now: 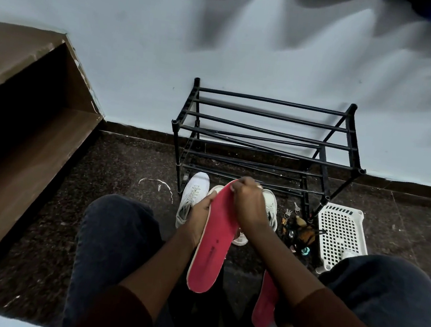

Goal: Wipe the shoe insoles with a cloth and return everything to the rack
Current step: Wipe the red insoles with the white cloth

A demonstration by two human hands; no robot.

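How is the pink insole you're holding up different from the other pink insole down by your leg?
The raised pink-red insole is gripped by the left hand and right hand; the low pink-red insole has no hand on it. The raised one shows almost whole; the low one is partly hidden by the right forearm. Both are pink-red and long.

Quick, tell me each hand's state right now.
Left hand: holds the red insole by its side edge.
Right hand: fingers curled, pinching the insole's toe end.
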